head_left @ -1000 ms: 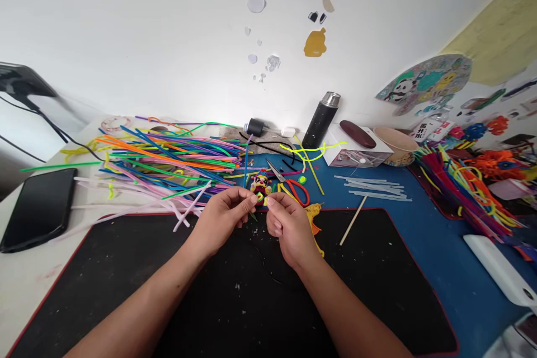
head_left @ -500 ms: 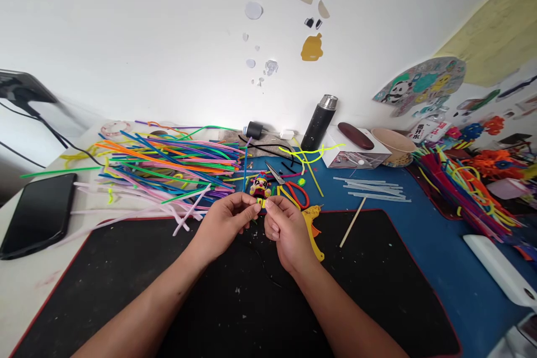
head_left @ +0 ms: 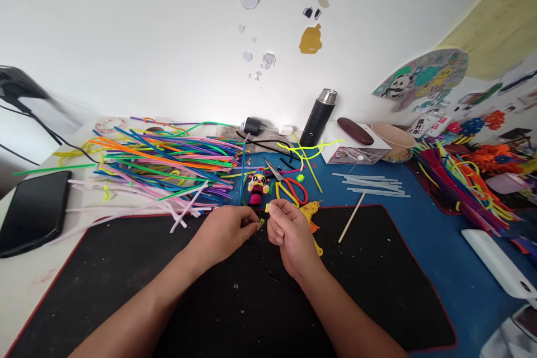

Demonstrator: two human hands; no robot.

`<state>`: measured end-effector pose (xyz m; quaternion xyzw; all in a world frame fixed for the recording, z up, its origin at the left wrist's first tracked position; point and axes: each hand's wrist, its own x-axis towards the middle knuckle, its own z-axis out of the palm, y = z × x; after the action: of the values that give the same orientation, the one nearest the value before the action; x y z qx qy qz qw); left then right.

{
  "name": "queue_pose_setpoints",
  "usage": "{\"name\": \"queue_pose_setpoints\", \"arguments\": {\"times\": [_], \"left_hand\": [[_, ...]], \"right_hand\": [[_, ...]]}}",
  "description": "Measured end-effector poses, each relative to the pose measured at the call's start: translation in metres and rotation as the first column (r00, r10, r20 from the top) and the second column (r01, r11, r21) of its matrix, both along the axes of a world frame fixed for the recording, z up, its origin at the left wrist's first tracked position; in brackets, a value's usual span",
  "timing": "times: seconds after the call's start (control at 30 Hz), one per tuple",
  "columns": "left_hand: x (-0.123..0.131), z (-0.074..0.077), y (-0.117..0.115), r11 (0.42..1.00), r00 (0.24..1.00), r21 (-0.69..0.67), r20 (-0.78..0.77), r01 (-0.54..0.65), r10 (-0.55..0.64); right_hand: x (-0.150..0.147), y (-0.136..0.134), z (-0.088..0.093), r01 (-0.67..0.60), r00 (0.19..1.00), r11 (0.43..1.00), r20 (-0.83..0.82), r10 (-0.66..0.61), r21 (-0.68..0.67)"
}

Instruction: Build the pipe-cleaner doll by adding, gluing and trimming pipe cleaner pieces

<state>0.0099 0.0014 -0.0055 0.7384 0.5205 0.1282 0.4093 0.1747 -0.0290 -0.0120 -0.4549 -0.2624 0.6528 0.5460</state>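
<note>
White wall (head_left: 180, 33) is rising beyond both hands, its paper cut-outs showing above a blue-and-white bench (head_left: 436, 246). Black mat (head_left: 369, 291), red-edged, is lying beneath the hands and forearms. Left hand (head_left: 229, 230): is pinching a small yellow-green piece (head_left: 262, 221) between thumb and fingers, its exact form being too small to tell. Right hand (head_left: 290, 232): is holding a small yellow piece (head_left: 267, 208) at thumb and forefinger, the other fingers curling inward; the two hands are facing each other, just apart. Figurine (head_left: 257, 185), one, multicoloured with a magenta lower part, is standing just beyond the gap between the hands, touching neither. Scissors (head_left: 299, 191), red and yellow at the handles, are lying just beyond the right hand. Glue gun (head_left: 311, 211), yellow, is lying just to the right of that hand, partly hidden by it. Wooden stick (head_left: 351, 218) and translucent sticks (head_left: 373, 185) are resting farther right. Pipe cleaners (head_left: 168, 159), many colours, are spreading in a heap beyond and left of the left hand; a black phone (head_left: 36, 210) is lying well to its left. Flask (head_left: 319, 120), black with a silver cap, is standing well beyond the right hand, beside a white box (head_left: 335, 142) and a bowl (head_left: 394, 140).
</note>
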Motion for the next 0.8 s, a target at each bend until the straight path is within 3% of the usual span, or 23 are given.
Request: {"name": "queue_pose_setpoints", "arguments": {"times": [0.13,0.27,0.4,0.5,0.57,0.7,0.8], "left_hand": [[0.0016,-0.001,-0.0011,0.996,0.983,0.048,-0.171,0.072,-0.063],[0.002,-0.0036,-0.0021,0.994,0.979,0.072,-0.188,0.088,-0.073],[-0.0003,-0.0022,-0.0003,0.999,0.993,-0.004,0.102,-0.051,0.051],[-0.0033,0.0018,0.0027,0.981,0.925,-0.076,0.328,-0.176,0.191],[-0.0045,0.0039,0.0039,0.973,0.895,-0.103,0.383,-0.205,0.229],[-0.0028,0.0024,0.0013,0.987,0.955,-0.126,0.269,-0.096,0.127],[0.0008,-0.0025,-0.0029,0.998,0.994,-0.055,0.113,0.013,-0.007]], "right_hand": [[-0.0006,-0.0024,0.0013,-0.015,1.0,1.0,-0.001,0.015,-0.006],[-0.0003,-0.0042,0.0006,-0.019,1.0,1.0,-0.001,0.019,-0.012],[0.0013,-0.0061,0.0,-0.002,1.0,1.0,-0.003,0.002,-0.02],[0.0022,-0.008,0.0002,0.008,1.0,1.0,-0.004,-0.008,-0.024],[0.0022,-0.0088,0.0,0.016,1.0,1.0,-0.007,-0.016,-0.024],[0.0013,-0.0095,-0.0015,0.027,1.0,0.999,-0.014,-0.027,-0.03],[0.0015,-0.0102,-0.0032,0.032,0.999,0.999,-0.013,-0.033,-0.033]]}}
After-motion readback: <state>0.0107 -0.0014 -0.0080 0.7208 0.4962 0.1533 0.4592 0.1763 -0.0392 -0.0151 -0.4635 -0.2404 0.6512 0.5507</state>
